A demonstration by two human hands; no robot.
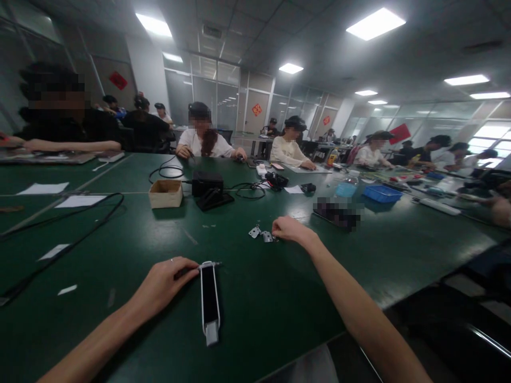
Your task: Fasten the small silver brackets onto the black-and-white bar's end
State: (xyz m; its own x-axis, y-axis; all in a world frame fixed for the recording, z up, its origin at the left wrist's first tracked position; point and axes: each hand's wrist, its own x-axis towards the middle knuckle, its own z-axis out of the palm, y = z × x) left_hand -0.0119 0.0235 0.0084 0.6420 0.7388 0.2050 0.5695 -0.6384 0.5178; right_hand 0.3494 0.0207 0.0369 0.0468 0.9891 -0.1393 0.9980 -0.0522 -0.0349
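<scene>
On the green table lies a long, narrow black piece with a white frame [209, 298], a pale block at its near end and a short thin metal part sticking out at its far end. My left hand [171, 274] is closed, thumb and fingertips pinching the far left corner of that frame. Farther off to the right, my right hand [293, 231] reaches down with its fingers pinched together beside small metal plates with holes [266, 236]. What sits between those fingertips is too small to make out. Another such plate [254, 232] lies just left.
Beyond my hands stand an open cardboard box [165, 194], a black boxy device [207, 183] and tangled cables [249, 190]. To the right are a blue tray [382, 194] and a bottle of blue liquid [346, 187]. A black cable [80, 234] crosses the left side. Several people sit around the tables.
</scene>
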